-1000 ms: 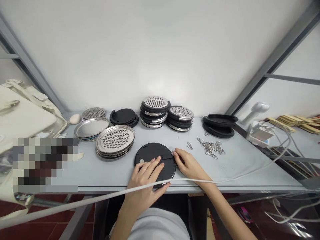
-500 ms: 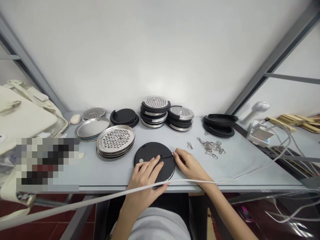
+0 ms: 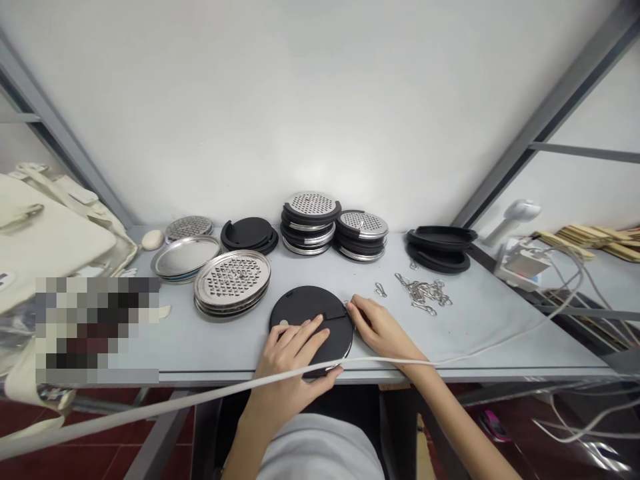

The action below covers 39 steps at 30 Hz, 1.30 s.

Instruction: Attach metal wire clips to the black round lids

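— What am I looking at right in front of me?

— I see a black disc [image 3: 311, 320] lying flat near the front edge of the desk [image 3: 475, 333], with a slit running from its middle to its right rim.

— And my hands?

— My left hand [image 3: 293, 357] lies flat on the disc, fingers spread, pressing it down rather than gripping. My right hand [image 3: 383, 327] sits at the disc's right rim, fingertips pinched at the slit's end on something small and metallic; I cannot tell what.

— What lies around it?

— Just right, a heap of metal clips [image 3: 423, 293]. To the left, a stack of perforated steel plates [image 3: 233, 281]. Behind, stacks of black-and-steel discs [image 3: 310, 221]. A white cable [image 3: 200, 399] crosses my wrists.
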Tool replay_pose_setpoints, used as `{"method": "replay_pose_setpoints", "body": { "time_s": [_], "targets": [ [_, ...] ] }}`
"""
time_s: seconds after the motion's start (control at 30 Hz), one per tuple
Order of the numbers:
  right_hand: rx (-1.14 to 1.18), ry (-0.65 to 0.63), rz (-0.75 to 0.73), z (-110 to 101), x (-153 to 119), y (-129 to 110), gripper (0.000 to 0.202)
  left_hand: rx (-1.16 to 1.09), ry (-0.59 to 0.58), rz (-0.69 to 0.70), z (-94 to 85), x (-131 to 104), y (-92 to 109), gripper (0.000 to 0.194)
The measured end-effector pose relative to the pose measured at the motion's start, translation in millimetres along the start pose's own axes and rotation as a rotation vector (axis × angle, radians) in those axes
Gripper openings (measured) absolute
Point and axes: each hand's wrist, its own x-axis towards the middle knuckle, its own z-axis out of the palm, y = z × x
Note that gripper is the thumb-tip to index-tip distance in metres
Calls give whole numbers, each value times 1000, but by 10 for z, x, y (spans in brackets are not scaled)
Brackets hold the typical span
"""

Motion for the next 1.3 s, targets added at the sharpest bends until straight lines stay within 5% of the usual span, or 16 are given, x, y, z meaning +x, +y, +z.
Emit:
{"method": "replay_pose_setpoints", "body": {
  "time_s": [1.3],
  "targets": [
    [-38,-6,-22,-5,-4,-4,24,86,-47,4,25,10,15,39]
  ]
}}
